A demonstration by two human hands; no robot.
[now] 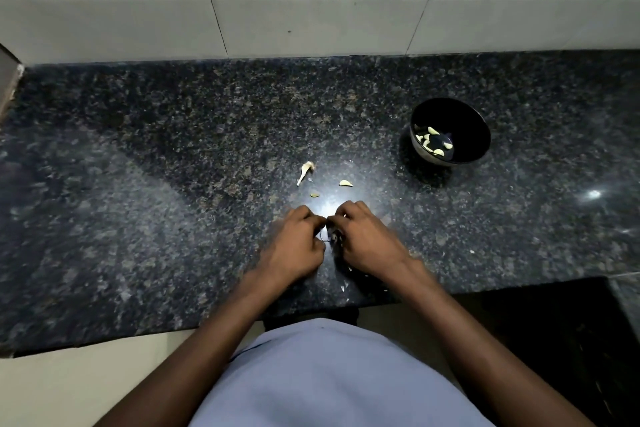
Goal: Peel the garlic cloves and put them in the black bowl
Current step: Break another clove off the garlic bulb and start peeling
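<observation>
Fingers (317,218) curled; bowl (450,130) well apart, far-right.

Dark speckled granite countertop (145,163), polished, one bright light reflection near centre; pale tiled wall (311,10) behind it, grout lines visible, faint dark streaks on the upper tiles; cream floor (69,385) below the counter's front edge.

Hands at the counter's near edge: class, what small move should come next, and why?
Probably finish pulling the skin off whatever the fingers pinch. The left hand and right hand meet fingertip to fingertip, hiding it. The black bowl already holds peeled cloves, and one clove lies loose on the counter.
</observation>
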